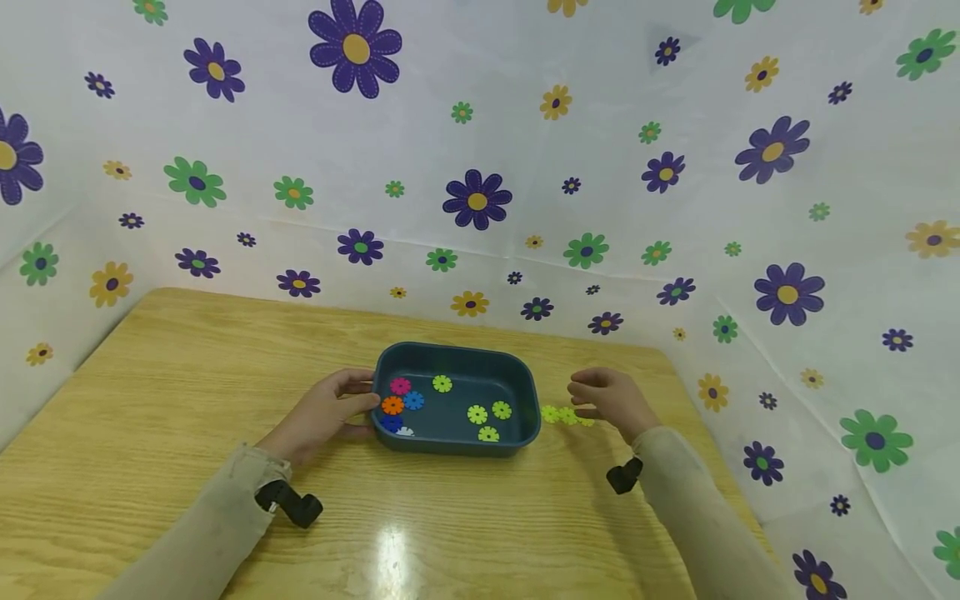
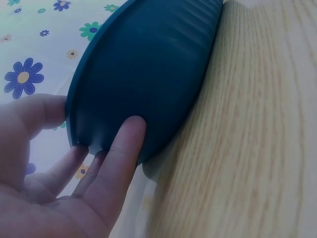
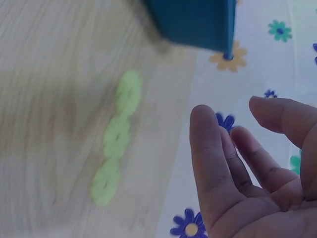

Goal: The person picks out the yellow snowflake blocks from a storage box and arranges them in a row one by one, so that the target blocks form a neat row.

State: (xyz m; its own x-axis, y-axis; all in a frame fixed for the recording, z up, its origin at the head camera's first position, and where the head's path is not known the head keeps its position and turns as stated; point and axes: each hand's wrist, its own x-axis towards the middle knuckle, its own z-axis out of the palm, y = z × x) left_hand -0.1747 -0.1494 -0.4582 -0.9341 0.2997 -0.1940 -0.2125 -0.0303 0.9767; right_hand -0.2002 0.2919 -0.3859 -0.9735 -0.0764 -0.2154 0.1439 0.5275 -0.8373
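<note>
A dark teal plastic tray (image 1: 457, 446) stands on the table. My left hand (image 1: 326, 412) holds its left end; in the left wrist view the thumb tip goes behind the rim and fingertips (image 2: 132, 126) touch the outer wall. Loose in the tray are several yellow-green notched discs (image 1: 477, 414), a pink disc (image 1: 401, 386), an orange disc (image 1: 392, 406), a blue disc (image 1: 414, 401), a dark blue disc and a whitish one. To the right of the tray, my right hand (image 1: 613, 400) hovers, holding nothing, beside a row of 3 yellow-green discs (image 3: 117, 138) touching end to end on the table.
The light wooden table (image 1: 262, 350) extends around the tray. White cloth with printed flowers (image 1: 480, 125) hangs behind the table and at both sides. A small black device (image 1: 288, 502) is strapped to each wrist over beige sleeves.
</note>
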